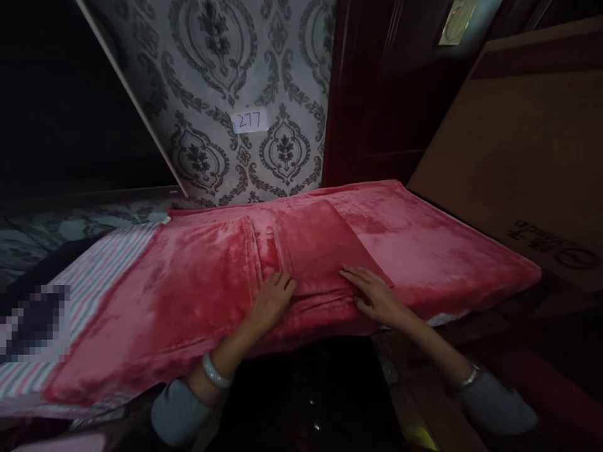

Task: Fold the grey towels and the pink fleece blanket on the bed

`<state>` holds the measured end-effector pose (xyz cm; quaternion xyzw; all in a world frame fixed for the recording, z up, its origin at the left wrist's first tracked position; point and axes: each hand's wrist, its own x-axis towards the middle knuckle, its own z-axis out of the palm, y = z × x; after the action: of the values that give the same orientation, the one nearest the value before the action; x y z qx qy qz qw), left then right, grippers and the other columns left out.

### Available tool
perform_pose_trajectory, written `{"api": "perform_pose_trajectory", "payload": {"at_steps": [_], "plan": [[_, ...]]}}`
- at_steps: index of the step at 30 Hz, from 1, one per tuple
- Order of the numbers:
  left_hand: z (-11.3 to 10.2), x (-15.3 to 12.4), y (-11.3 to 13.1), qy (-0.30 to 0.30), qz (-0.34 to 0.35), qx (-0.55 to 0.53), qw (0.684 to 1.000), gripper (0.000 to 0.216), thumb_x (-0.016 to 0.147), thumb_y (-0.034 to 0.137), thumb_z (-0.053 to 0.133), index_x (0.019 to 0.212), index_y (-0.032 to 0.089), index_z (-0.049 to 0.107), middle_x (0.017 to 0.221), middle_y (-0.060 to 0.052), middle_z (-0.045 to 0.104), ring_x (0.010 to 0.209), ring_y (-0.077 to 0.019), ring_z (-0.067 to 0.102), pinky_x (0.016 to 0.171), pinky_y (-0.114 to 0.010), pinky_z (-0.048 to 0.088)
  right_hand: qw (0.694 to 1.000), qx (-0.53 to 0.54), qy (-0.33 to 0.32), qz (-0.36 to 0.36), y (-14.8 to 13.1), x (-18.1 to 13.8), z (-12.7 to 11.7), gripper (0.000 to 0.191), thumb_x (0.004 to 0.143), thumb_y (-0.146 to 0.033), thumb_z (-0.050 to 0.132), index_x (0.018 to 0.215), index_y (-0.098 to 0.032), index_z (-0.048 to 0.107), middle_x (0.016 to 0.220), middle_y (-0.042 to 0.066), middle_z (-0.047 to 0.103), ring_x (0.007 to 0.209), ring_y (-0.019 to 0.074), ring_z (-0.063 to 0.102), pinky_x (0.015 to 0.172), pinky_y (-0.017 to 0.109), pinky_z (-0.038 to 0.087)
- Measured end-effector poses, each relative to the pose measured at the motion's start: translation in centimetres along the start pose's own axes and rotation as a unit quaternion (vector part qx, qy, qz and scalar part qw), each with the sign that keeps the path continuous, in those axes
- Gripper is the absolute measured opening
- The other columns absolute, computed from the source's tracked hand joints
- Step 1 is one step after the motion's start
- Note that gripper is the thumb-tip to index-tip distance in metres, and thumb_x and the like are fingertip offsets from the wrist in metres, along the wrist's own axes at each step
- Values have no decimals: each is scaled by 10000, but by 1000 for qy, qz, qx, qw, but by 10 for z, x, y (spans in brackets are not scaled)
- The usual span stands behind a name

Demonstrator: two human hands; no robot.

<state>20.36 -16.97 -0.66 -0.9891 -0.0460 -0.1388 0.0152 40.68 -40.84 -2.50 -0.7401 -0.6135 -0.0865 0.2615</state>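
Note:
A red plush blanket [198, 270] lies spread over a long surface, with a folded piece [320, 251] of the red cloth near its middle. My left hand [273, 300] rests on the left near corner of that piece, its fingers laid over the cloth edge. On the right near side, my right hand [374, 295] lies on the same piece with fingers stretched out and thumb apart. Layered cloth edges show between the two hands. Neither hand visibly grips the fabric.
Striped cloth [117, 254] lies under the blanket's left end. A large cardboard box [527, 138] stands at the right, beside a dark red door [377, 94]. A dark screen [75, 100] is at the upper left. A paper label [249, 120] reads 277 on the patterned wall.

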Motion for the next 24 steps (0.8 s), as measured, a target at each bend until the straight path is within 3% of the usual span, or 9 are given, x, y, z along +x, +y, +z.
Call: {"api": "perform_pose_trajectory", "payload": {"at_steps": [4, 8, 11, 15, 20, 24], "plan": [[-2, -1, -1, 25, -18, -35, 999, 386, 891, 27, 468, 1203, 174, 641, 1303, -140, 602, 1150, -285, 578, 988, -479, 508, 999, -8, 38, 8, -7, 14, -5, 451, 972, -261, 539, 1420, -219, 566, 1401, 101, 601, 1275, 263, 544, 1086, 494, 447], [-8, 0, 0, 52, -15, -19, 998, 357, 894, 38, 467, 1155, 183, 663, 1216, -132, 639, 1104, -279, 592, 968, -477, 510, 995, -102, 21, -5, -11, 35, 8, 386, 941, -176, 546, 1317, -191, 631, 1193, 119, 674, 1070, 280, 598, 917, 441, 511], [-12, -2, 3, 67, -5, 14, 998, 347, 886, 11, 460, 1095, 189, 672, 1133, -122, 654, 1074, -271, 596, 958, -463, 502, 983, -169, 65, -26, -9, 43, 19, 286, 919, -100, 511, 1134, -178, 684, 985, 107, 670, 933, 269, 583, 836, 390, 489], [-11, -6, 7, 21, -21, 35, 999, 324, 899, 28, 490, 1122, 199, 652, 1142, -117, 648, 1091, -278, 598, 936, -452, 505, 970, -202, 128, -40, -9, 38, 33, 265, 870, -28, 488, 978, -196, 663, 916, 93, 640, 879, 260, 550, 817, 370, 446], [-7, -12, 12, -42, -41, 1, 998, 329, 911, 52, 502, 1166, 219, 625, 1215, -109, 627, 1137, -273, 599, 946, -433, 508, 981, -173, 85, -30, -16, 28, 32, 281, 815, -15, 468, 924, -212, 635, 943, 83, 645, 868, 251, 557, 783, 365, 445], [-2, -16, 17, -48, -58, -10, 997, 385, 898, 32, 478, 1206, 219, 615, 1269, -120, 615, 1204, -278, 589, 984, -439, 511, 989, -103, 103, -20, -32, 37, 22, 221, 871, -142, 492, 1017, -198, 649, 1016, 108, 654, 937, 272, 579, 826, 413, 483]]}}
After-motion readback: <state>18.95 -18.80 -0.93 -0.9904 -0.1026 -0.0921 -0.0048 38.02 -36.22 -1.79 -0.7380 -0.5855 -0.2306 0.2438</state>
